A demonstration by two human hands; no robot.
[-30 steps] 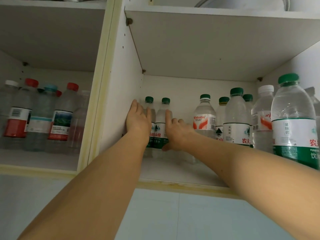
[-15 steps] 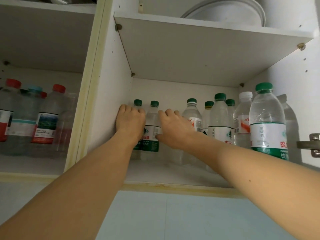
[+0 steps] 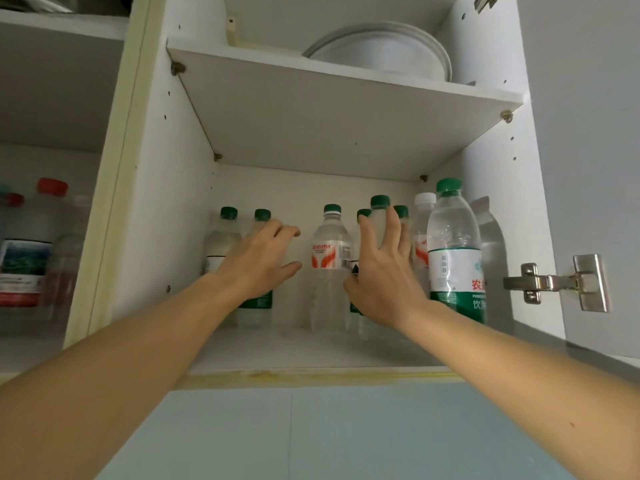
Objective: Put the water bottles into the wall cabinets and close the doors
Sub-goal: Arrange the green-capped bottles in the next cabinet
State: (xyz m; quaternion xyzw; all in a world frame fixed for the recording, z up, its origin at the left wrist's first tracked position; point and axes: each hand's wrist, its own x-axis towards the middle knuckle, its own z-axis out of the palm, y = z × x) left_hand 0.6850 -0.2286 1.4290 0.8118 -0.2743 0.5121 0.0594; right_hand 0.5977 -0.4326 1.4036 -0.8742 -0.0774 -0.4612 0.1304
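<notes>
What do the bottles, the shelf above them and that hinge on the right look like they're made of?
Bottles: clear plastic, glossy; you see through them, and the caps look moulded. Shelf: probably laminated board, matt white, with a flat square edge. Hinge: metal, bright and silvery.

Lower shelf (image 3: 311, 355): white board, the bottom of the open right cabinet; water bottles stand upright on it.
Left pair: two green-capped bottles (image 3: 228, 251) near the left wall, side by side.
Middle: a green-capped bottle with red and white label (image 3: 329, 268), standing a little apart from the left pair.
Right group: several green-capped bottles and one white-capped bottle (image 3: 423, 223), close together; the front one is a tall bottle with green label (image 3: 453, 258).
Upper shelf (image 3: 346, 109): white board above; a stack of white plates (image 3: 381, 51) lies on it.
Left cabinet shelf (image 3: 24, 348): red-capped bottles (image 3: 38, 244) stand on it, blurred.
</notes>
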